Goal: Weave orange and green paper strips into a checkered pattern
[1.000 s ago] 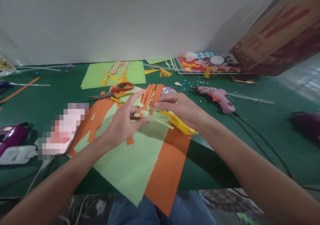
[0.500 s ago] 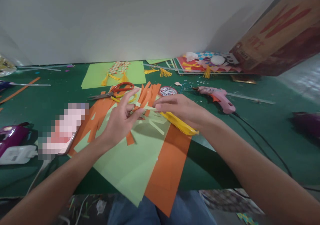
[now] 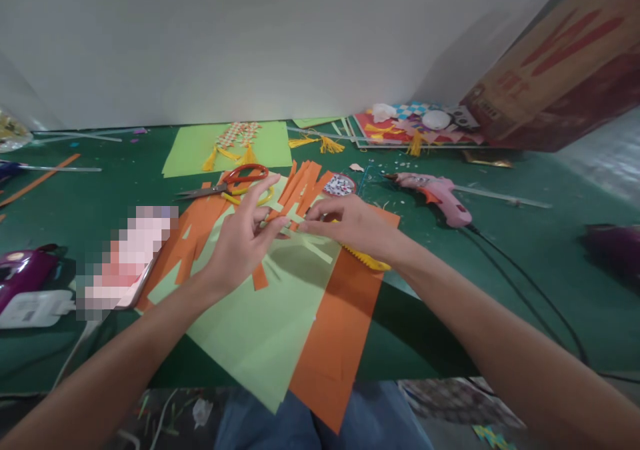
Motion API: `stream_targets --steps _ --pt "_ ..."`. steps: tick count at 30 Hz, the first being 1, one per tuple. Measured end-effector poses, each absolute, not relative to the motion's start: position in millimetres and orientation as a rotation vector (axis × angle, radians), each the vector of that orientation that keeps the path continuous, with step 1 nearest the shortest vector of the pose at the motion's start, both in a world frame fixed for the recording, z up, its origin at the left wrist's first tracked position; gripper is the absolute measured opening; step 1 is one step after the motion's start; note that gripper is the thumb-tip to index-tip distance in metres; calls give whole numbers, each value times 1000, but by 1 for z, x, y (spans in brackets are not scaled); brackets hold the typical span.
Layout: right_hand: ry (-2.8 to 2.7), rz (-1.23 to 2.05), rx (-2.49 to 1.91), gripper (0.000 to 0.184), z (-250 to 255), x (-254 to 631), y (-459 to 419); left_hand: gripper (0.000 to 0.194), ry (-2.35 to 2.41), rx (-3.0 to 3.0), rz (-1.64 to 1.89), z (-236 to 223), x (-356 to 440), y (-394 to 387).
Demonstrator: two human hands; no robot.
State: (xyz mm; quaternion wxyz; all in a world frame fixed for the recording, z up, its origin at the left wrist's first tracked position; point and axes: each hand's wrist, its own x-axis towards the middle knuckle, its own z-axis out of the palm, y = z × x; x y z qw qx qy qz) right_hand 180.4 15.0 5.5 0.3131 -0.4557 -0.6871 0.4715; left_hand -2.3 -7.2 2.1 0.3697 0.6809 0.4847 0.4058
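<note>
Orange and pale green paper strips (image 3: pixel 302 190) cross each other between my two hands, over the sheets of paper. My left hand (image 3: pixel 245 237) pinches the crossed strips from the left between thumb and fingers, its index finger stretched out. From the right, my right hand (image 3: pixel 350 220) pinches the strips with thumb and fingertips. Under my right hand lies a yellow tool with a toothed edge (image 3: pixel 367 258), partly covered. Below both hands are a pale green sheet (image 3: pixel 260 330) and an orange sheet (image 3: pixel 335 330). Scissors with red and yellow handles (image 3: pixel 215 190) lie just beyond my left hand.
A pink glue gun (image 3: pixel 443 200) with a cord lies to the right. On the left are a phone (image 3: pixel 130 257) and a white charger (image 3: pixel 35 310). A dish of small pieces (image 3: pixel 340 184) stands behind my right hand. Woven paper with yellow tassels (image 3: pixel 237 137) lies at the back.
My right hand has moved slightly left and closer to my left hand, its thumb now on the crossed strips. The strips have shifted a little; my left hand stays about where it was.
</note>
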Motion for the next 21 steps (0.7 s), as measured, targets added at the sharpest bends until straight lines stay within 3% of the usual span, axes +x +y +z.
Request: stream_targets --steps 13,17,21 --pt "-1982 1151 -1166 26 2 188 19 53 1200 1752 941 0 -2 -7" --pt "-1954 1230 -1171 21 3 190 20 43 1227 1807 890 1 -2 -8" --pt "-1731 1400 -1159 21 2 189 19 45 1235 1811 862 1 -2 -8"
